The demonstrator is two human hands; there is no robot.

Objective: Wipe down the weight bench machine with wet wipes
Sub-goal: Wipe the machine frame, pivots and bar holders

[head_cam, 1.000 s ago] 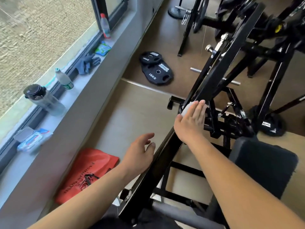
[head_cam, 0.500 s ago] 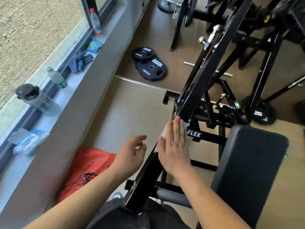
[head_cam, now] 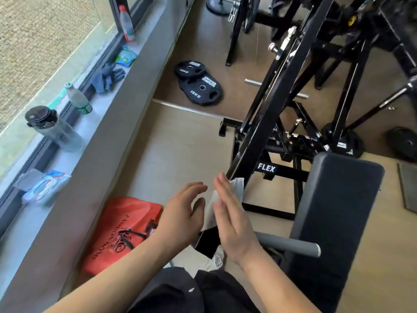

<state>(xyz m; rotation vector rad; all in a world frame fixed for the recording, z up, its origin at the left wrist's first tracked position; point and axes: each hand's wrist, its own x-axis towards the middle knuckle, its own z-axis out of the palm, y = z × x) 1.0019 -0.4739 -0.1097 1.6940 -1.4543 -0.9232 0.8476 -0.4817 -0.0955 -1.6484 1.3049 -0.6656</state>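
Note:
A black sloping bar of the weight bench machine runs from upper right down to its lower end between my hands. My right hand lies flat with straight fingers, pressing a white wet wipe against the bar near its lower end. The wipe sticks out above and to the left of my fingers. My left hand hovers just left of the bar with relaxed, slightly curved fingers and holds nothing. The black padded seat is at the right, with a grey handle below my right hand.
The window sill on the left carries a wipes pack, bottles and gloves. A red bag lies on the floor by the wall. Two black weight plates lie ahead. More black frames stand at the right.
My right hand has slid the wipe down the sloping bar toward me, from mid-bar to its lower end. My left hand stayed beside the bar. The view tilted down.

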